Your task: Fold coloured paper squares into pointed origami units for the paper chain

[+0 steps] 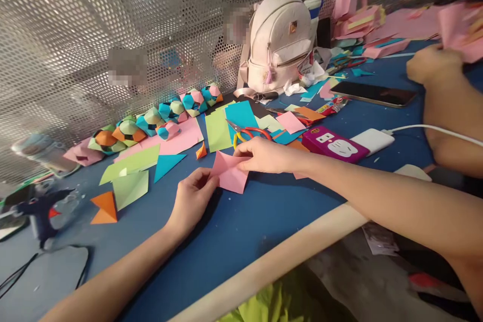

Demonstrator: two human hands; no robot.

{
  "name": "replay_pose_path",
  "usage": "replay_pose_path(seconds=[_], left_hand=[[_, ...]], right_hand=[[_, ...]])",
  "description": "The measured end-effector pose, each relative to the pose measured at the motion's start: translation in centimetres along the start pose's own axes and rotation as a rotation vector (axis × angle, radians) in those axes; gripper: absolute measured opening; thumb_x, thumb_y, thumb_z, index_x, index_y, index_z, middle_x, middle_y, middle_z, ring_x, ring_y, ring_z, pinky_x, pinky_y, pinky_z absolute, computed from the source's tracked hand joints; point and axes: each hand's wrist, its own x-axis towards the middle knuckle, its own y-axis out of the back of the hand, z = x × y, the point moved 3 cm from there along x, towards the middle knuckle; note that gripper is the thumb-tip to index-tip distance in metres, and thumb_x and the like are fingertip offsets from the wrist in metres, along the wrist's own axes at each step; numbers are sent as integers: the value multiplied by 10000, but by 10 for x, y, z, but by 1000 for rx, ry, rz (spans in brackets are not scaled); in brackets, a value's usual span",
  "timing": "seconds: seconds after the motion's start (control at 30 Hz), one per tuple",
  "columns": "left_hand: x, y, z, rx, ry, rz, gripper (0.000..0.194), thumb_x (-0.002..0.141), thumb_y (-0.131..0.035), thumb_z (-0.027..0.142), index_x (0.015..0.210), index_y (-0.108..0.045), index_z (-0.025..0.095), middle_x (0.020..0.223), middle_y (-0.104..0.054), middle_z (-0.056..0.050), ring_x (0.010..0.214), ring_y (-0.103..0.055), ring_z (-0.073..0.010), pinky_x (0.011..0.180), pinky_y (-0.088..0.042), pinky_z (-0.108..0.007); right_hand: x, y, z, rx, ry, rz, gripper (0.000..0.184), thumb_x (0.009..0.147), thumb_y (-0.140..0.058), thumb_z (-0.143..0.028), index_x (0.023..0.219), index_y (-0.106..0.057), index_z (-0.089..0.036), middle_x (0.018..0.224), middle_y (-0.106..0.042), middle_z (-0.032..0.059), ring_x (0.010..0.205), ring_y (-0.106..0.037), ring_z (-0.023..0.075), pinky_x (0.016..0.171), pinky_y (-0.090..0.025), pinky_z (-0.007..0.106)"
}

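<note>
My left hand (pixel 192 196) pinches the pink paper's (pixel 231 173) near corner while my right hand (pixel 262 155) presses its far edge flat on the blue surface (pixel 264 211), keeping the fold aligned.

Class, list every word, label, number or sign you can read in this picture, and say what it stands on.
None can be read.
Purple phone case: white shapes, no legible letters.
Snack wrapper: print too small.
Backpack badge: too small.
Wall panel: patches blurred.
</note>
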Motion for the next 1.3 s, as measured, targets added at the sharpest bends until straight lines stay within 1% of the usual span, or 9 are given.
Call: replay_pose_path(seconds=[0.17,0.3,0.43,0.57,0.7,0.87,0.97,1.13,1.3], left_hand=[[5,2,2,320,-183,29,120,764,-565,255,679,-617,187,707,-599,11,669,-513,-135,643,-401,-263],[9,0,-2,413,-250,-36,137,774,-540,240,656,-593,193,733,-595,-4,715,-532,-154,691,-414,-289],[11,1,-4,446,-296,-80,135,787,-535,235,676,-602,195,761,-602,-16,750,-545,-165,708,-419,-301],[13,3,-5,410,-296,-121,144,795,-532,244,702,-632,196,816,-610,-25,791,-557,-165,738,-426,-302],[14,6,-7,387,-279,-158,149,797,-526,250,723,-645,198,815,-607,-23,811,-558,-167,745,-426,-297],[17,12,-7,405,-260,-221,149,789,-546,275,770,-672,198,815,-635,-25,803,-574,-173,701,-432,-293],[20,16,-5,408,-251,-276,162,781,-560,300,784,-687,199,824,-652,-27,806,-587,-177,707,-442,-296],[22,20,-2,405,-230,-355,180,757,-578,330,811,-699,208,860,-663,-29,818,-601,-181,729,-466,-301],[24,24,-1,474,-226,-357,193,753,-563,345,789,-697,211,857,-659,-33,822,-598,-190,700,-463,-300]], right_hand=[[0,-5,2,-141,132,27,169,693,-519,-45,759,-633,-150,787,-641,10,731,-546,133,629,-362,247],[1,-9,3,-236,256,86,234,672,-479,10,757,-618,-159,810,-629,18,788,-524,144,678,-346,255],[2,-11,3,-269,284,63,252,660,-496,14,802,-610,-162,783,-612,6,747,-489,140,658,-319,252],[2,-13,2,-295,294,46,226,657,-496,26,768,-565,-158,731,-556,-9,686,-440,123,636,-297,247],[0,-15,2,-367,379,32,208,669,-482,35,706,-520,-166,681,-521,-18,682,-409,129,670,-295,261],[-2,-18,3,-447,486,-7,222,761,-486,23,774,-611,-161,799,-626,26,802,-479,166,796,-327,314],[-5,-19,1,-492,526,-39,250,782,-498,34,808,-657,-158,825,-653,42,830,-491,179,804,-340,320],[-10,-17,-3,-597,531,-104,227,852,-512,-10,844,-693,-147,853,-654,62,851,-511,185,800,-348,324],[-15,-16,-8,-679,518,-154,215,880,-519,-39,914,-704,-144,898,-645,67,884,-527,190,829,-335,339]])
